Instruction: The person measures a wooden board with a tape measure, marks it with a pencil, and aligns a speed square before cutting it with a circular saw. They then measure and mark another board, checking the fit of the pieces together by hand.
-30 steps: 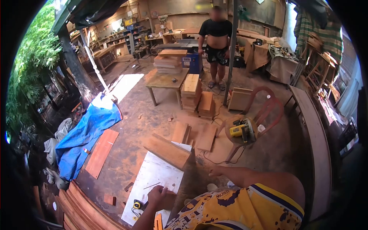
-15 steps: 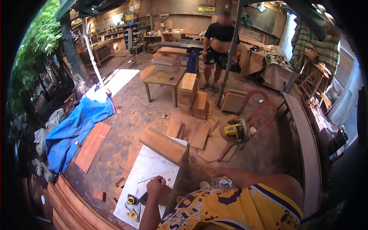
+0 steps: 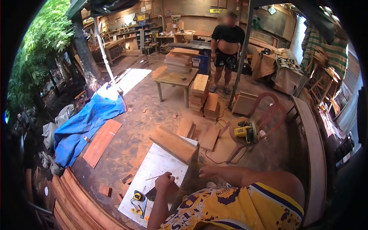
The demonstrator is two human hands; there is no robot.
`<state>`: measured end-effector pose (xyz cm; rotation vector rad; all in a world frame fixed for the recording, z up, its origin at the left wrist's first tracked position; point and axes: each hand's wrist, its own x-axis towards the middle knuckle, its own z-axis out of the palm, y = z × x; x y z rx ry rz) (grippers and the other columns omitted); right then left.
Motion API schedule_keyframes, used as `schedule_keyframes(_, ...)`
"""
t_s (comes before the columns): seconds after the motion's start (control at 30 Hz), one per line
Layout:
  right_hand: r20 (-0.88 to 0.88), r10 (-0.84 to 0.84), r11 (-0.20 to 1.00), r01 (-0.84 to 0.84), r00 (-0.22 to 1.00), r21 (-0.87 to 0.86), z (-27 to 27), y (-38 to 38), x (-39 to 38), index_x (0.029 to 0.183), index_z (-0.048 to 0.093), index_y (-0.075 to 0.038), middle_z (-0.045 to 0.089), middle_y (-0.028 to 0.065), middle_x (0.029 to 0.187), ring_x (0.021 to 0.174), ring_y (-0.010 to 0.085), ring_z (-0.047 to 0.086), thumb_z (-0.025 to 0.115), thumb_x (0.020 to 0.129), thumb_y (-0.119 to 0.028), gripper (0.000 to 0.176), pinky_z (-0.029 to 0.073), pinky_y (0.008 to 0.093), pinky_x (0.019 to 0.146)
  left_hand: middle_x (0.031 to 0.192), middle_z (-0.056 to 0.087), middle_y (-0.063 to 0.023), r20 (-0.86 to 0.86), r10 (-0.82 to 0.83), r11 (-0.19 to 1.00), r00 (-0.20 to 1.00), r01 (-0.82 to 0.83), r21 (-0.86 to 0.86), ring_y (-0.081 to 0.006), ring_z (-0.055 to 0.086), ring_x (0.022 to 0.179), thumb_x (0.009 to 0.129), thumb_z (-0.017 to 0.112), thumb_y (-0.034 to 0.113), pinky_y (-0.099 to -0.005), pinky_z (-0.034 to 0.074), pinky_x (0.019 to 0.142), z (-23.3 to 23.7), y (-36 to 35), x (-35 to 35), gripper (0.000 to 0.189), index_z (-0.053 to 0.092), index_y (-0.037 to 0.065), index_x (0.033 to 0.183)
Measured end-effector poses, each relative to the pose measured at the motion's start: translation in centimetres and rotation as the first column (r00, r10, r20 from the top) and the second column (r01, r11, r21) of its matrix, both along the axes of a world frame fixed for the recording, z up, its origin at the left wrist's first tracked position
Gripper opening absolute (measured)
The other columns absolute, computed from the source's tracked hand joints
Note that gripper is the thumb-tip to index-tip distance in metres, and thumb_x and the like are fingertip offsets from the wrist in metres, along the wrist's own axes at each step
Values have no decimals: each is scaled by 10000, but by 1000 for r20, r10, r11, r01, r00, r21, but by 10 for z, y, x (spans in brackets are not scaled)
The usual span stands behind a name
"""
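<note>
My left hand (image 3: 165, 181) is closed on a thin stick-like pencil (image 3: 154, 177), over the white board (image 3: 158, 161). Beside its wrist lies a dark, flat piece (image 3: 151, 194). A yellow tape measure (image 3: 137, 196) and a small square with a yellow handle (image 3: 137, 211) rest on the board to the left. Across the board's far end sits a thick wooden plank (image 3: 173, 145). My right hand (image 3: 207, 171) hangs in the air just right of the board, fingers curled, with nothing visible in them.
A yellow power tool (image 3: 245, 132) sits on a red chair (image 3: 268, 112). Beyond are stacked boards (image 3: 199, 86), a low table (image 3: 168, 76) and a standing person (image 3: 228, 48). A blue tarp (image 3: 82, 124) and long planks (image 3: 76, 197) lie left; a long bench (image 3: 311, 134) stands right.
The view has shifted, so the scene sits farther right. My right hand has moved left, closer to the board. My left hand stays over the board with the pencil.
</note>
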<state>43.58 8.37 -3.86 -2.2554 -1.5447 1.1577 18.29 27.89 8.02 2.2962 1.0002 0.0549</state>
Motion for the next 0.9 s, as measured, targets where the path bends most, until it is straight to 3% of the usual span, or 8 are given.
schedule_keyframes(0.2,43,59,998,-60,997,13,0,10,-10,1172,616,-52,651,143,1106,980,304,631,638,870,-427,482,515,411,817,1003,704,-88,-14,11,999,1000,-12,-30,-274,661,966,810,582,330,-390,511,870,4,1,1,327,696,183,1079)
schedule_keyframes(0.27,78,34,998,-29,996,-59,-35,-2,5,1151,625,-36,656,161,1081,978,307,633,642,866,-404,466,502,414,840,1006,702,-95,-15,-11,1000,1000,10,-26,-274,657,974,818,577,325,-391,508,873,1,1,0,321,696,182,1080)
schedule_keyframes(0.4,33,80,969,-70,996,-237,-36,-30,27,1080,657,-18,671,176,1021,958,311,641,649,854,-375,422,498,417,833,1005,695,-123,-73,-58,998,996,59,1,-280,651,986,842,561,313,-398,500,883,12,-2,1,308,694,172,1081)
schedule_keyframes(0.47,83,-56,982,70,995,-176,-35,-55,32,1000,681,1,683,178,952,916,307,651,656,839,-360,396,505,415,797,1005,694,-129,-73,-46,999,996,46,-2,-282,650,987,847,556,308,-401,497,886,28,-7,1,304,694,166,1078)
schedule_keyframes(0.6,97,-100,963,121,990,-240,-29,-76,35,1000,690,-8,690,175,955,911,301,655,665,829,-367,399,507,416,791,926,714,-120,-15,-3,998,1000,4,68,-308,675,897,818,577,319,-408,523,839,17,-5,3,281,722,186,1018)
schedule_keyframes(0.67,82,-84,933,107,993,-345,-22,-79,33,1080,682,-24,672,186,1073,976,332,645,638,860,-426,460,498,432,851,926,714,-121,-15,5,998,1000,-4,64,-310,676,896,815,579,319,-409,524,838,9,-6,1,283,721,179,1015)
schedule_keyframes(0.8,61,-114,956,127,992,-265,-25,-82,27,1125,659,-32,650,182,1142,1002,326,639,626,870,-432,476,497,434,861,927,714,-123,10,11,997,1000,-12,71,-309,677,891,801,581,318,-410,526,832,10,-8,2,297,717,161,1013)
schedule_keyframes(0.9,118,-46,980,68,992,-186,-34,-74,24,1065,674,-41,679,169,1045,949,302,650,621,859,-422,437,498,424,824,922,715,-123,7,24,998,1000,-24,58,-307,678,890,790,580,316,-410,527,828,11,-8,2,308,714,153,1014)
